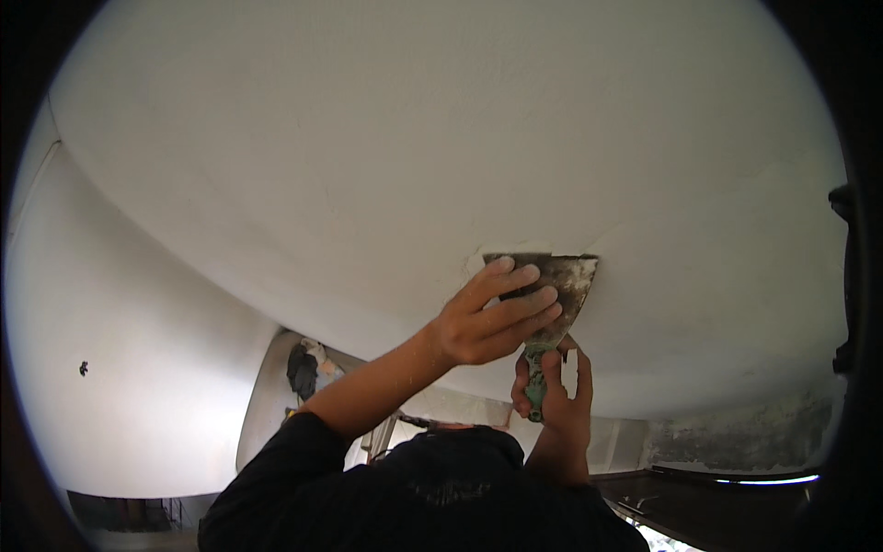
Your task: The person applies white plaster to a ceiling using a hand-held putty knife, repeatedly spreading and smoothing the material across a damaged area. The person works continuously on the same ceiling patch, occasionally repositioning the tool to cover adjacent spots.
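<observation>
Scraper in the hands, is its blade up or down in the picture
Up: the scraper has its wide edge at the top, and the right hand grips the green handle below.

The scraper (572,296) has a broad, flared, dark metal blade with whitish smears and a worn green handle. The handle is gripped in the right hand (566,405); the blade widens above that hand, under the left hand (487,322).

pale surface (405,175), scraper (572,290) edge against it
</observation>
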A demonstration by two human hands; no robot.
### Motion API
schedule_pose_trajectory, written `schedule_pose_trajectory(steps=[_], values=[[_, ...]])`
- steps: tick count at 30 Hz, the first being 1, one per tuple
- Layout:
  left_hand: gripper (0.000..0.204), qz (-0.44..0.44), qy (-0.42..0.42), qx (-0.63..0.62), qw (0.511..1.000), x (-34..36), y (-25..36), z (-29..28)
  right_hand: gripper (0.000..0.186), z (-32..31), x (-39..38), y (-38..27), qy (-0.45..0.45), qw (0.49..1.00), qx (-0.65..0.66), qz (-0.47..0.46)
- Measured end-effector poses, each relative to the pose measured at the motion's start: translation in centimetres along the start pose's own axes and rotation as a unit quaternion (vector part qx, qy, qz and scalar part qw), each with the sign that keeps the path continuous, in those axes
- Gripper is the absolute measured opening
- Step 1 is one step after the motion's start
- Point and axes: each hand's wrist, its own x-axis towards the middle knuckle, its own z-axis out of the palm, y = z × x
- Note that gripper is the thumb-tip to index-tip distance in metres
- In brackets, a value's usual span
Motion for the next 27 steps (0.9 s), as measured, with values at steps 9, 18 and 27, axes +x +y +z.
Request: schedule_pose_trajectory(steps=[9,18,27], values=[[0.028,0.006,0.027,0.024,0.999,1.2,-0.6,0.3,0.030,0.5,0.3,-2.0,0.046,0.998,0.027,0.023],[0.023,0.010,0.061,0.061,0.996,3.2,0.2,0.6,0.026,-0.9,1.9,-4.3,-0.048,0.998,-0.016,-0.026],[0.031,0.009,0.044,0.045,0.998,9.3,-1.6,-4.5,0.029,5.1,2.6,-8.3,-0.055,0.998,0.023,-0.005]])
